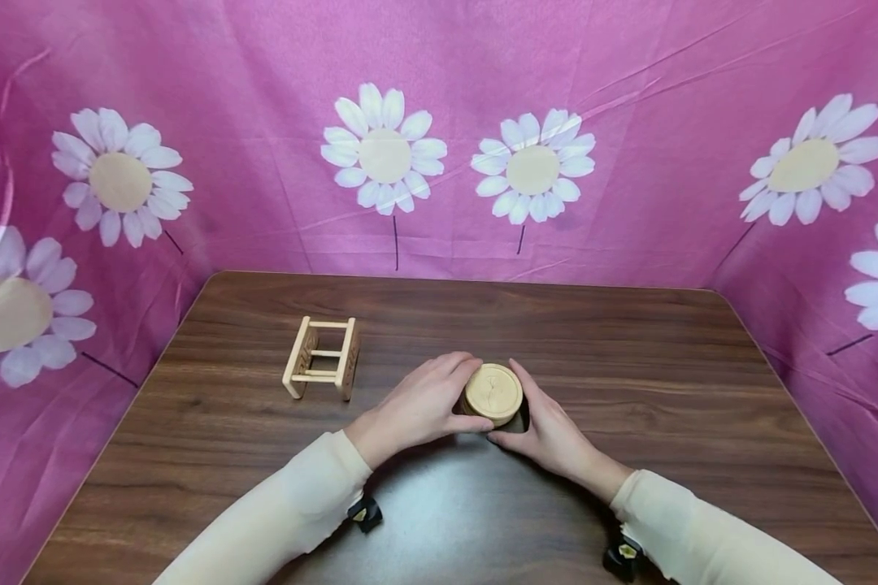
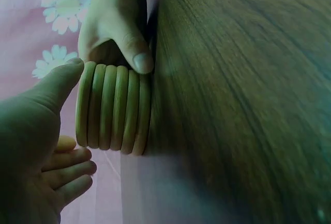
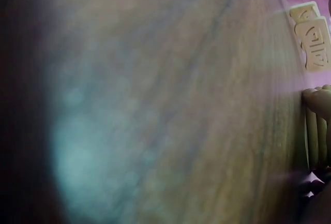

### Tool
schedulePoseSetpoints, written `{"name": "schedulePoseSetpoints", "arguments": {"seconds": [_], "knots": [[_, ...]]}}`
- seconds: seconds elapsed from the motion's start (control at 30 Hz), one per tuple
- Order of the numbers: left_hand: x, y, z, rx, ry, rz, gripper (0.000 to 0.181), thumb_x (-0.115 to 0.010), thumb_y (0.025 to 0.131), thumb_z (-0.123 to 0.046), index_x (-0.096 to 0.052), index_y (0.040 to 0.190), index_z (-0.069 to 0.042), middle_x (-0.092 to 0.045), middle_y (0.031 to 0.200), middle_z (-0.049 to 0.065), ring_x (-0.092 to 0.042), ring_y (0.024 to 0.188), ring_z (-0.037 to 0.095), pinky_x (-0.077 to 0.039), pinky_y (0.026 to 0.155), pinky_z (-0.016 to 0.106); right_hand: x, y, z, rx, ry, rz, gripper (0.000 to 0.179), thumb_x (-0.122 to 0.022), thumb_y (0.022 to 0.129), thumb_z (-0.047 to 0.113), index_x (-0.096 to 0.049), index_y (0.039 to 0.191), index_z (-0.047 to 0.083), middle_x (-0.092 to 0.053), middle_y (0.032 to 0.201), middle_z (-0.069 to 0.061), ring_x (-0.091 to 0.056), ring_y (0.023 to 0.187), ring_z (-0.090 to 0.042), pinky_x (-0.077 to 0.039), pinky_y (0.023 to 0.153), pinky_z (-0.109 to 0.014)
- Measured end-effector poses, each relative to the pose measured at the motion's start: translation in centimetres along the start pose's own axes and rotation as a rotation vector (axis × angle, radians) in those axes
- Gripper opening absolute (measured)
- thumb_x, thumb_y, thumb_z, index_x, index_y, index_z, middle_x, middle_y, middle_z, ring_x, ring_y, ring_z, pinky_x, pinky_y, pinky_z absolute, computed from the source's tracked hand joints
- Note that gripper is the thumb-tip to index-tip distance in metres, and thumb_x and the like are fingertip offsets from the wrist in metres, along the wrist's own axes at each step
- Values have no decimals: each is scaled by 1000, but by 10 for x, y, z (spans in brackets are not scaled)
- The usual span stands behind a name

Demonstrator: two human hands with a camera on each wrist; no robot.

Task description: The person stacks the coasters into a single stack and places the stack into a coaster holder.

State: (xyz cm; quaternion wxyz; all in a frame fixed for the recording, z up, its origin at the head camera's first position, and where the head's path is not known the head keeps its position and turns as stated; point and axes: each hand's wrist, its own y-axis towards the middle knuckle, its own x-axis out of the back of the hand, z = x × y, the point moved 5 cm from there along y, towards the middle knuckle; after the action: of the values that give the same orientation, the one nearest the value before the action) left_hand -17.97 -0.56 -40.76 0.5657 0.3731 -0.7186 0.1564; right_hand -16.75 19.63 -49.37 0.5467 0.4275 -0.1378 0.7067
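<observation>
A stack of round wooden coasters [image 1: 493, 392] stands on the table between the two hands. A line drawing is engraved on the top coaster. My left hand [image 1: 432, 400] curves round the stack's left side, thumb in front, fingers behind. From the right, my right hand [image 1: 556, 431] curves round it with a gap at the palm. The right thumb lies against the lower coasters [image 2: 116, 107] in the left wrist view, while the left thumb [image 2: 64, 76] is at the top one. In the right wrist view, only a sliver of the stack [image 3: 312, 138] shows at the right edge.
A small wooden coaster holder [image 1: 323, 351] with crossbars and cut-out side panels stands to the left of the stack, farther back. The brown wood-grain table [image 1: 666, 366] is enclosed by a pink cloth [image 1: 461, 49] with daisies. Dark straps with cameras [image 1: 366, 513] hang beneath both wrists.
</observation>
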Motion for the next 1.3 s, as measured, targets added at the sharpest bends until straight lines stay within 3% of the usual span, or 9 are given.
{"name": "schedulePoseSetpoints", "arguments": {"seconds": [0.2,0.4,0.43,0.67,0.8,1.0,1.2,1.3], "knots": [[-4,7,-4,-4,20,28,87,-80,92,-60,-57,149,2,-66,140,16,-68,125,30,-56,108,44,3,5,11,35,34,-45,117,-96,82,39,-26,169,5,-64,145,-28,-67,126,-45,-57,100,-58],[-6,11,0,38,-58,38,82,-82,92,-55,-59,147,1,-68,137,14,-71,119,29,-58,104,44,3,10,17,39,43,-79,101,-97,77,29,-43,159,4,-67,139,-26,-69,122,-43,-57,100,-58],[-6,11,0,45,-72,38,81,-83,92,-54,-59,147,0,-67,137,14,-71,119,28,-59,104,44,2,11,16,45,47,-83,98,-97,77,28,-45,157,4,-68,137,-25,-69,123,-39,-57,102,-54],[-10,10,5,74,-151,39,80,-85,91,-52,-59,147,-3,-67,137,11,-69,122,25,-58,106,41,13,16,31,-17,34,-30,91,-98,73,16,-52,149,-1,-71,137,-22,-69,125,-39,-56,104,-59],[-13,7,11,132,-266,47,80,-86,90,-51,-59,150,-5,-66,140,9,-68,126,25,-55,110,43,19,16,35,-41,6,4,88,-99,76,20,-54,149,2,-71,137,-17,-70,126,-35,-56,105,-57],[-11,-1,20,188,-447,31,81,-89,89,-45,-58,152,-4,-66,146,10,-63,137,27,-49,118,47,30,16,44,14,-2,0,85,-100,74,21,-58,145,2,-73,134,-13,-71,122,-31,-58,102,-55],[-6,-6,24,221,-578,-45,81,-91,87,-36,-57,152,-2,-65,149,14,-62,139,32,-47,120,51,42,18,53,68,-8,-48,82,-102,71,18,-62,142,2,-75,129,-8,-71,119,-28,-58,101,-52],[-5,-8,25,232,-706,-78,78,-91,87,-27,-57,152,1,-66,147,16,-65,134,32,-50,117,48,46,18,56,83,1,-81,83,-103,69,18,-63,141,3,-75,130,-7,-71,121,-27,-57,106,-41]]}}
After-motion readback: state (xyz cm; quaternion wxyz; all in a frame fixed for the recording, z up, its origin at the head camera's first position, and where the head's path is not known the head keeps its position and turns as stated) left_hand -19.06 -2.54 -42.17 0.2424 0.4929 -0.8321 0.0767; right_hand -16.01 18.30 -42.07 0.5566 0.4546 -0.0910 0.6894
